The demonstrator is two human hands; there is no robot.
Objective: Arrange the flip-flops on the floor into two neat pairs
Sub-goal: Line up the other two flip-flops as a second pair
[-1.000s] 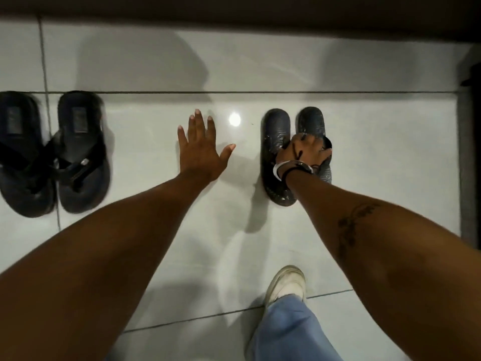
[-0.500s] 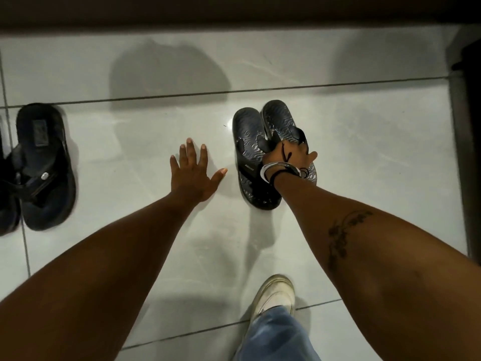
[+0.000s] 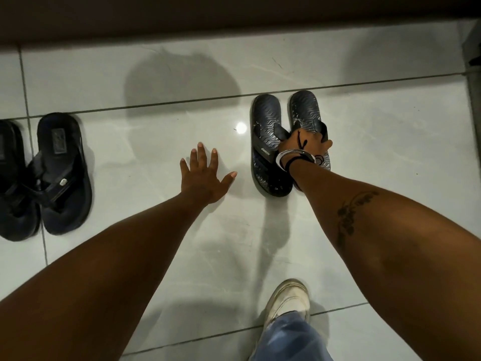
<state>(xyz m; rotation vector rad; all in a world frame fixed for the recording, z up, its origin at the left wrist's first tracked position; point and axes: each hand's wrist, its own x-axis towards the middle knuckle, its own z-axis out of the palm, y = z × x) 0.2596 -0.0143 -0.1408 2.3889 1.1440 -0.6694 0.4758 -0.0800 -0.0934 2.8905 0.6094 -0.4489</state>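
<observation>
Flip-flops lie in two pairs on a pale tiled floor, seen from above by someone bending over them. The plain dark pair sits at the far left, side by side, partly cut off by the frame edge. The wave-patterned pair sits right of centre, soles touching along their inner edges, toes pointing away. The right hand rests on this pair where the straps meet, fingers curled down over the straps in a grip. The left hand is spread flat, fingers apart, holding nothing, between the two pairs. A white shoe and a denim trouser leg show below. The task looks almost finished: both pairs appear matched and aligned, and only letting go of the patterned pair seems left.
</observation>
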